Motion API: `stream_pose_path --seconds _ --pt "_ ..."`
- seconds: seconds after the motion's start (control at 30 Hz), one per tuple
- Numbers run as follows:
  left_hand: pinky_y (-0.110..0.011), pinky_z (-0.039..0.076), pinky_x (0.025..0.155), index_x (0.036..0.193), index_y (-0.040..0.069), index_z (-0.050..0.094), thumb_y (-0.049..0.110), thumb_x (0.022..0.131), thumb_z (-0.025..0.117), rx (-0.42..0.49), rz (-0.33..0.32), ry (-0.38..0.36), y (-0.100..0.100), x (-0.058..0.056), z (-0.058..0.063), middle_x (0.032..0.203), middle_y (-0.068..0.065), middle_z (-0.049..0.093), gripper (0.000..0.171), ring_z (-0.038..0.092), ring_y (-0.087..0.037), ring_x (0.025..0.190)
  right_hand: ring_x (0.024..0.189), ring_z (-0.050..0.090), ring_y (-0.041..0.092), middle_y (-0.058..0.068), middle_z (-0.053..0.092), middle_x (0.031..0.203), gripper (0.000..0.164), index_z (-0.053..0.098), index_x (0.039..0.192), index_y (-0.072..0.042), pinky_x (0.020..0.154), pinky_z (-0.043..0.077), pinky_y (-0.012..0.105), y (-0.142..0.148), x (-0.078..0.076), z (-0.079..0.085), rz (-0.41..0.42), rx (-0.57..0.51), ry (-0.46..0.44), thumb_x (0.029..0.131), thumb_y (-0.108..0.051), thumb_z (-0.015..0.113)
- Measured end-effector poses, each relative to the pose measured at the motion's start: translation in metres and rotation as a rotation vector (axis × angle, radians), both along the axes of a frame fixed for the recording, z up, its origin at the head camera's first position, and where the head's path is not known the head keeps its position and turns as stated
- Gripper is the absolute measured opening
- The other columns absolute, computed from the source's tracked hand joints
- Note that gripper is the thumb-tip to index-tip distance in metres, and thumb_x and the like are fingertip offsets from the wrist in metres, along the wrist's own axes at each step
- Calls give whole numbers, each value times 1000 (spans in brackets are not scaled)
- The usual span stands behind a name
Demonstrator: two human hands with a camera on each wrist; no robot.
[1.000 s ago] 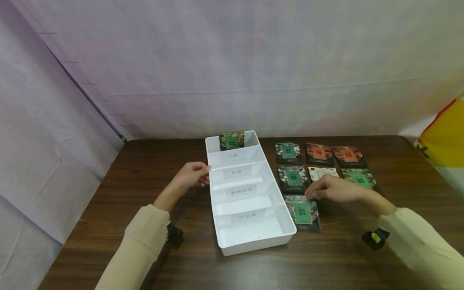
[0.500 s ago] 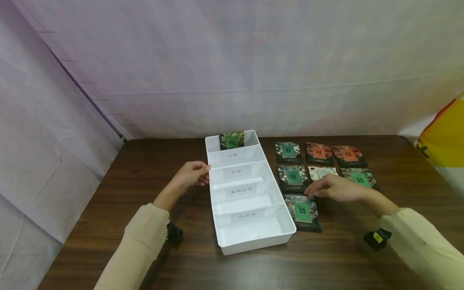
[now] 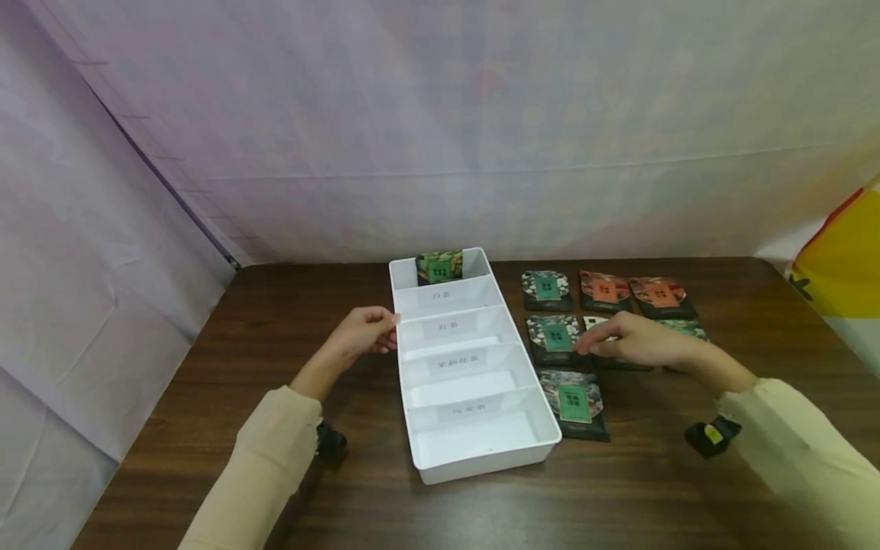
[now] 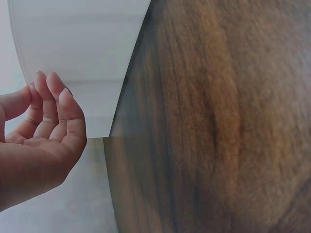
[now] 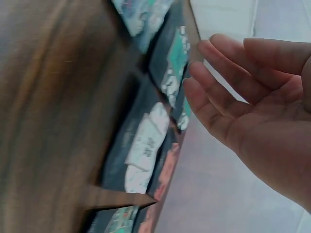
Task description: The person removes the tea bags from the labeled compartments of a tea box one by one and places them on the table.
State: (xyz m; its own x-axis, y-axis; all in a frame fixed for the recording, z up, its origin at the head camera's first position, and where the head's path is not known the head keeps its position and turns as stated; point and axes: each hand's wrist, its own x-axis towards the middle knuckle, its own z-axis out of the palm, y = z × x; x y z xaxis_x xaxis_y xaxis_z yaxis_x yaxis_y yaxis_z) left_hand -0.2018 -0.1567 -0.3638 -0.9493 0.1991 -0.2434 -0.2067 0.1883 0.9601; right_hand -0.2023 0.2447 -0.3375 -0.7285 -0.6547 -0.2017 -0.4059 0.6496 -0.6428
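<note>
A long white divided tray [image 3: 484,443] stands on the table, with paper labels on its dividers. My left hand [image 3: 364,334] pinches its left rim between thumb and forefinger, as the left wrist view also shows. A green sachet [image 3: 440,267] stands in the farthest compartment. My right hand [image 3: 639,342] hovers over the flat sachets to the right of the tray, holding nothing, its fingers loosely bent. Its fingertips are beside a green-labelled black sachet [image 3: 554,336]. Below the hand lies a white-patterned sachet [image 5: 143,150], partly hidden in the head view. The nearest sachet [image 3: 574,405] lies beside the tray's front end.
Along the back row lie a green-labelled sachet [image 3: 547,290] and two orange-labelled sachets [image 3: 605,292]. Another green sachet [image 3: 687,329] is partly behind my right hand. A pale cloth [image 3: 440,130] hangs behind the brown wooden table [image 3: 275,305].
My right hand has lifted and moved slightly away from the nearest sachet, toward the middle row. My left hand and the tray have stayed put.
</note>
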Motion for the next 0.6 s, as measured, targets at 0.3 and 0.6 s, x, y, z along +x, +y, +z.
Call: stream_pose_path --seconds 0.3,0.6 --pt "-23 46 56 80 1 53 9 94 50 -2 5 -12 -1 -1 -1 65 -3 54 17 54 -11 57 106 54 35 19 57 117 26 59 115 3 85 45 46 -11 -12 15 -21 -10 -40 94 -8 47" --pt "-25 47 58 82 0 53 9 94 49 -17 3 -13 0 -2 -1 66 -3 54 16 55 -11 58 102 57 32 19 59 113 25 60 113 2 82 47 44 -31 -30 27 -9 -39 32 94 -9 49"
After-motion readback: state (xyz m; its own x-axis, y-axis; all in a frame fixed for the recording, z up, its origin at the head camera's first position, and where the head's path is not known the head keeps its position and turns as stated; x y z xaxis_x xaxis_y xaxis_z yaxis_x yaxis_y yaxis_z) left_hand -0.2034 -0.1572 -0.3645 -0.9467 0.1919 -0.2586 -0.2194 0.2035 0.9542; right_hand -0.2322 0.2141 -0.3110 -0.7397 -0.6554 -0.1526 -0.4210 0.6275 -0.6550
